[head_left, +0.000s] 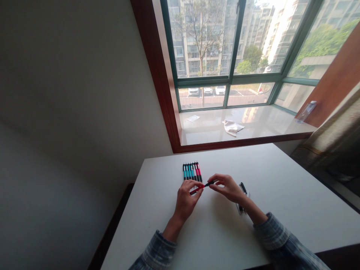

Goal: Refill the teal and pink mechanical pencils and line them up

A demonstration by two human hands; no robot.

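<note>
Over the white table, my left hand (185, 200) pinches a red pen barrel (196, 190) between thumb and fingertips. My right hand (229, 190) has thumb and fingers closed on a black pen part (209, 184), which lines up with the barrel's right end. Whether the two pieces are joined or only touching, I cannot tell. Just beyond my left hand lies a neat row of pens (189, 171), several turquoise, one pale and some red, side by side with their lower ends partly hidden. Black and clear pen pieces (242, 187) lie beside my right wrist, partly covered by it.
The white table (225, 240) meets a wall on the left and a red-brown window frame (213, 145) at the back. On the sill are a crumpled cloth (233, 128), a flat packet (193, 118) and a clear bottle (306, 111). A curtain (320, 138) hangs at the right.
</note>
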